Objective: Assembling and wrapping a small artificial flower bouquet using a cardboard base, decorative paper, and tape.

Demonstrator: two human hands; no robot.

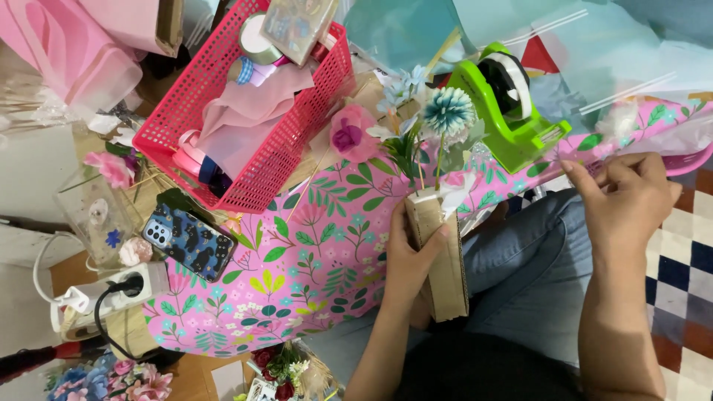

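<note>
My left hand [412, 260] grips a narrow brown cardboard block [442, 256] held upright over my lap. Thin stems stuck in its top carry artificial flowers: a blue pompom bloom [448, 111] and pale blue blossoms [405, 89]. My right hand [624, 197] is raised to the right, fingers pinched on the edge of a clear wrapping sheet [653, 126] near a green tape dispenser [512, 104]. A pink rose [350, 134] lies just left of the flowers.
A pink floral table [312, 260] carries a red mesh basket [297, 126] of tape rolls and cloth, and a phone in a patterned case [189, 241]. A power strip [111, 293] sits at the left. Flower bunches [119, 379] lie at the bottom. A checkered rug [687, 267] is at the right.
</note>
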